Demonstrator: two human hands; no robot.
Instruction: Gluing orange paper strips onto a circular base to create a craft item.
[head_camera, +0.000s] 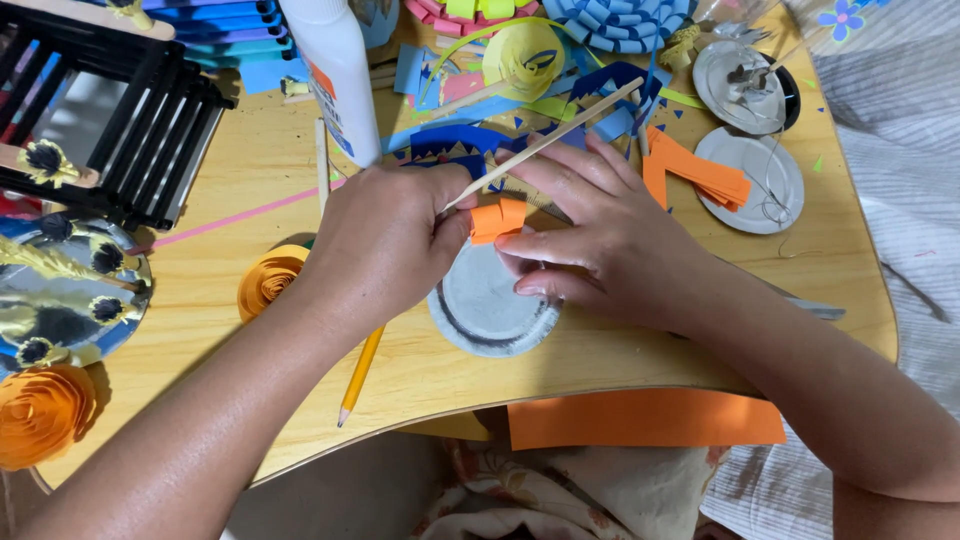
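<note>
Above the middle of the wooden tabletop (250, 160), the left hand (385, 245) is pinched on a thin wooden stick (545, 140) that slants up to the far right. The right hand (600, 235) is pinched on a short folded strip of orange paper (497, 218), which touches the stick. Just under both lies a small round grey paper plate (485, 310). A yellow pencil (358, 375) lies near the left wrist.
</note>
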